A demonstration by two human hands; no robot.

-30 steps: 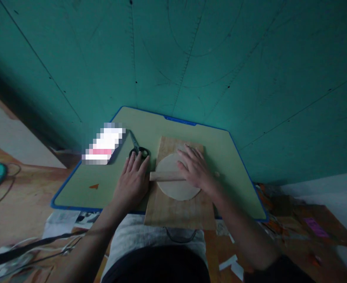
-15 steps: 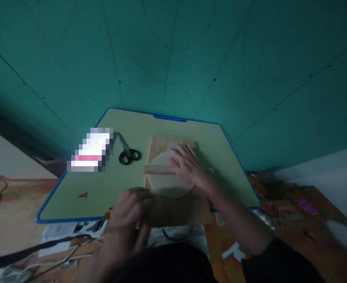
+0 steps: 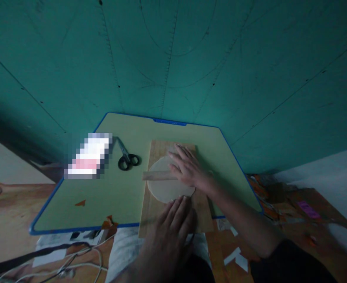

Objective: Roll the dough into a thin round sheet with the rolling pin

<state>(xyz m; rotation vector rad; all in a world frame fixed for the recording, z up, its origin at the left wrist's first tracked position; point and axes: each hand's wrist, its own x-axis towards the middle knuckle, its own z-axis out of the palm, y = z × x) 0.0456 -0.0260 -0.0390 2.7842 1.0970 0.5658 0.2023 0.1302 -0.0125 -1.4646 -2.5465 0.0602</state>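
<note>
A pale round disc (image 3: 161, 191) lies on a rectangular wooden board (image 3: 146, 214). Across the disc runs a flat wooden strip (image 3: 157, 175), its left end sticking out past the board. My right hand (image 3: 188, 167) rests over the strip and the disc, fingers spread, covering the strip's right half. At the disc's near edge is my left hand (image 3: 173, 216), palm down, its fingers stretched forward and touching or just over the rim. A thin dark line, perhaps a cord, shows beside its fingers; I cannot tell whether it is held. The left thumb is in shadow.
The board sits on a pale green tabletop (image 3: 126, 200) with a blue rim. Black-handled scissors (image 3: 127, 157) and a blurred-out bright phone-like screen (image 3: 89, 155) lie to the left. Orange scraps (image 3: 110, 223) are near the front edge. Cables (image 3: 82, 259) run below left; a green wall (image 3: 173, 59) stands behind.
My left hand has moved right and forward, from left of the board to the disc's near edge. My right hand stays on the strip, its fingers slightly more spread. The view has tilted slightly.
</note>
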